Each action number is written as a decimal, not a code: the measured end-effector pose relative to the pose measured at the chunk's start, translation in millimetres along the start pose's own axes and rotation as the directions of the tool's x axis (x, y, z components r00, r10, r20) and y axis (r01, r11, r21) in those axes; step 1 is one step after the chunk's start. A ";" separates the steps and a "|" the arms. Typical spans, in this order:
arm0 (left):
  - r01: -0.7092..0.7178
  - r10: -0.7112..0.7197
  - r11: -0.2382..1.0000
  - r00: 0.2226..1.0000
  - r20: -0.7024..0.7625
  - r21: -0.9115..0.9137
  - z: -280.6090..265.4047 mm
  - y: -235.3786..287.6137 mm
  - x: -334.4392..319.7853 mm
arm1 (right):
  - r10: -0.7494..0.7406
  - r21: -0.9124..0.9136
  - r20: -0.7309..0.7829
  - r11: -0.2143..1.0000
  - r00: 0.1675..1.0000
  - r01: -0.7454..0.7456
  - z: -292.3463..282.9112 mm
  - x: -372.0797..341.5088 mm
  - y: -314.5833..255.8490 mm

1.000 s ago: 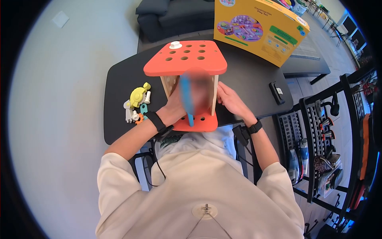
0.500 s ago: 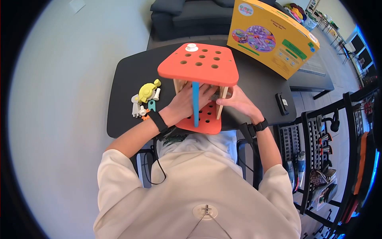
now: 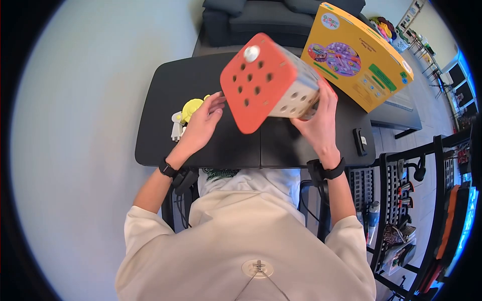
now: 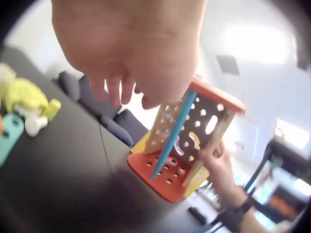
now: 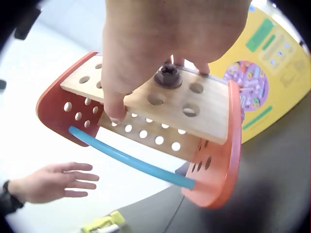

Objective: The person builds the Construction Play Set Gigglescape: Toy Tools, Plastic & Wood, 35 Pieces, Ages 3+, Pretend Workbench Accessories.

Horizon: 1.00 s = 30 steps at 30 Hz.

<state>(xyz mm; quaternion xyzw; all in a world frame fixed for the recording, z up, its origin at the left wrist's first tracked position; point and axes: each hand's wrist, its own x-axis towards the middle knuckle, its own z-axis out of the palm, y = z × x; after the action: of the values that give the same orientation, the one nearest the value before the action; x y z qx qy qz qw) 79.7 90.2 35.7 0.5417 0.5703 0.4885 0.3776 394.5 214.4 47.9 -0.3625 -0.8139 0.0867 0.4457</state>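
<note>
A toy box with red end plates (image 3: 266, 93), holed wooden side panels (image 5: 214, 107) and a blue rod (image 5: 131, 161) is raised and tilted over the black table. My right hand (image 3: 325, 115) grips it by a wooden panel, thumb curled over that panel's edge. A white bolt (image 3: 251, 53) sits in one red plate, and a dark bolt (image 5: 168, 76) in the panel by my right hand. My left hand (image 3: 201, 126) hangs in the air left of the toy box, fingers loose, holding nothing. Beneath it on the table lies a yellow toy piece (image 3: 192, 108), partly hidden.
Next to the yellow piece lie a grey toy piece (image 3: 176, 126), a teal holed piece (image 4: 10, 133) and a white bolt (image 4: 35, 125). A big yellow carton (image 3: 359, 65) stands behind at right. A small black object (image 3: 359, 142) lies near the table's right edge, with black shelving (image 3: 381, 195) beyond.
The toy box stood upright with my left hand inside it. Now my left hand is out to the left, and my right hand has lifted and tipped the toy box.
</note>
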 end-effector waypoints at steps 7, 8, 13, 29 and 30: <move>0.168 -0.155 0.873 0.986 0.066 -0.457 26.3 7.7 -25.6 | -0.273 -0.204 0.112 0.935 0.956 0.291 18.8 -27.0 -13.1; 0.173 -0.154 0.873 0.985 0.077 -0.457 26.9 5.0 -26.8 | -0.263 -0.222 0.118 0.933 0.958 0.283 22.5 -32.2 -13.3; 0.177 -0.161 0.941 0.984 0.079 -0.289 20.2 -6.0 -39.0 | -0.258 -0.305 0.151 0.906 0.954 0.293 40.4 -55.1 -19.0; 0.046 0.232 0.718 0.925 -0.301 0.695 -43.7 -55.2 -73.5 | -0.244 -0.319 0.237 0.894 0.940 0.313 64.6 -73.4 -55.1; 0.048 0.231 0.720 0.924 -0.304 0.692 -40.2 -58.7 -71.5 | -0.246 -0.320 0.240 0.893 0.939 0.316 61.0 -71.9 -58.9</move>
<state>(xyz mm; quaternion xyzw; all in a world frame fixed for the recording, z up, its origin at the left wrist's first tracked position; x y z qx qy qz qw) 35.6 17.4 -18.4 0.5689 0.7427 0.3530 0.0103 340.6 135.1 -8.2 -0.3044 -0.8994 -0.0918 0.3000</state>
